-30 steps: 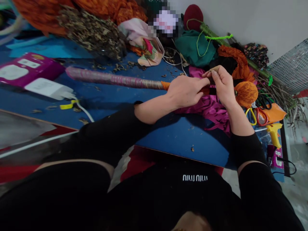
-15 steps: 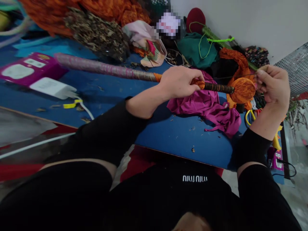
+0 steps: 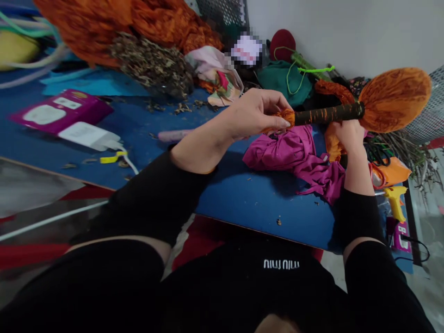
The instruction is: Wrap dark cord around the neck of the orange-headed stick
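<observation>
A long wrapped stick lies across my view, its middle bound in dark brown with orange showing in thin gaps. My left hand is closed around its orange-wrapped part. At the right end, an orange gathered-cloth bulb sticks out. The lilac-wrapped tail shows to the left, behind my forearm. My right hand is curled just under the bound part, close to the bulb. Its fingertips and the dark thread are hidden behind the stick. Magenta cloth lies crumpled below.
On the blue table are a purple box, a white adapter and a dry leaf heap. Orange cloth is piled behind. A yellow glue gun is at the right edge, near an orange pouch.
The bulb end has swung up and toward me, and looks larger. My right hand, which pinched a dark thread out to the right, has moved left beneath the stick. The lilac tail has dropped lower.
</observation>
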A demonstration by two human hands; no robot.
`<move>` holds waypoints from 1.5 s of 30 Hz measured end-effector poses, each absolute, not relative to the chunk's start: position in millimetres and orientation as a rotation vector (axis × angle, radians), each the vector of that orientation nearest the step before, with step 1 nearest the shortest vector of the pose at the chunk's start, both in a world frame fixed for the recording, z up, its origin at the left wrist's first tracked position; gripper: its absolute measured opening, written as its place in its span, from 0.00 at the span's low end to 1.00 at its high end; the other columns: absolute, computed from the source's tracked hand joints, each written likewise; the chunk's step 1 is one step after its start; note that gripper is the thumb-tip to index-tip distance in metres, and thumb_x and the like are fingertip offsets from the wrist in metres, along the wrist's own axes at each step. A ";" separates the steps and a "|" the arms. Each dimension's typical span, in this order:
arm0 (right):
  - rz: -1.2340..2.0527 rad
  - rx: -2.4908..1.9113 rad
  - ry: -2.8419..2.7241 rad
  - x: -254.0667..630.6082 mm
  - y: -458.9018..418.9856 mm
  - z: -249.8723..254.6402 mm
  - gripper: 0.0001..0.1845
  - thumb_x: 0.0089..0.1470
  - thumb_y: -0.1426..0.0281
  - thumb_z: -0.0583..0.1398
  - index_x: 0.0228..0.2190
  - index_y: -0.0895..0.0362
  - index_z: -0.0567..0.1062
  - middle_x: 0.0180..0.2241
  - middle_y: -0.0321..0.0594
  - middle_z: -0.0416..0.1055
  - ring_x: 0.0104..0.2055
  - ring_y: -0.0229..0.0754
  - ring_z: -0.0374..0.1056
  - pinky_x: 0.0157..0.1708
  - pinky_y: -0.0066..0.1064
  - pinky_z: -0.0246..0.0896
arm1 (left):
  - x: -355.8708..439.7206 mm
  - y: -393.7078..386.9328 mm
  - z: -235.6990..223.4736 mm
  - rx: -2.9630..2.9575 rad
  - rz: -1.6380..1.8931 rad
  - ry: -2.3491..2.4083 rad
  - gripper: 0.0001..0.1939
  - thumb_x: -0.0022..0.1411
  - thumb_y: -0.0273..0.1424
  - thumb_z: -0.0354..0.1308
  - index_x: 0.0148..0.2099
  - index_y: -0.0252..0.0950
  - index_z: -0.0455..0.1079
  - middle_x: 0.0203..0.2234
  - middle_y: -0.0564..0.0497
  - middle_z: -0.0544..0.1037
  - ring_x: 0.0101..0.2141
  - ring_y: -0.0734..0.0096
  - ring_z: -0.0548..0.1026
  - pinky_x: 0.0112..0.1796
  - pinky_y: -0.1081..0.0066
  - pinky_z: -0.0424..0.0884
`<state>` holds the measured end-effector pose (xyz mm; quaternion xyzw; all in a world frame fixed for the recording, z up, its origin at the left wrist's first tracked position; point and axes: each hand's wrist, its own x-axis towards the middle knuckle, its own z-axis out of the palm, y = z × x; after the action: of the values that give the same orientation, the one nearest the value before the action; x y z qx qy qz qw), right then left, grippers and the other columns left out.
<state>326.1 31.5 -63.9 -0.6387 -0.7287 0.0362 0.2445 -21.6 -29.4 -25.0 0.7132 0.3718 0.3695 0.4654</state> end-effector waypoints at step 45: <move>0.752 -0.840 -1.564 178.2 -74.6 -52.7 0.27 0.69 0.40 0.60 0.33 0.50 0.74 0.32 0.36 0.69 0.45 0.44 0.77 0.50 0.45 0.80 | 8.3 -16.6 -52.1 1.621 0.897 0.980 0.04 0.56 0.21 0.66 0.36 0.32 0.78 0.25 0.54 0.77 0.27 0.74 0.71 0.33 0.71 0.67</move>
<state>178.2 -74.6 -52.7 -0.3579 -0.6665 0.3203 0.5701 8.3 -16.6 -52.1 0.6701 0.4050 0.3709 0.4994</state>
